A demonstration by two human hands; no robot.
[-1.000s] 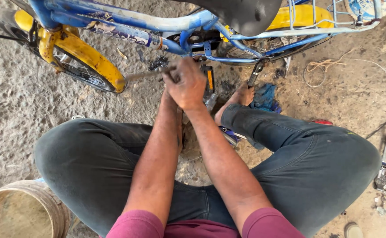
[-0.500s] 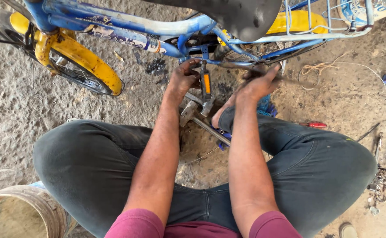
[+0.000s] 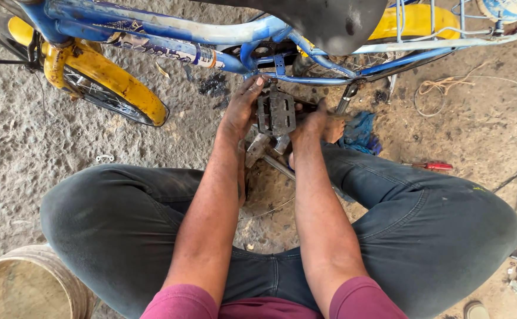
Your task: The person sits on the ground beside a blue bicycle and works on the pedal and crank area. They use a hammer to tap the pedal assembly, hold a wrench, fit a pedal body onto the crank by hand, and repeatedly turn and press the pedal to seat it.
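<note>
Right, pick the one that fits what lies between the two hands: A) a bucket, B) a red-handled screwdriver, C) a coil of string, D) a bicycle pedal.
D: the dark bicycle pedal sits between the left hand and the right hand, just under the blue bicycle frame.

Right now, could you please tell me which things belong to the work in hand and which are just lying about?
In hand: left hand, right hand, pedal, bicycle frame.

Lying about: red screwdriver, blue rag, bucket, cord.
</note>
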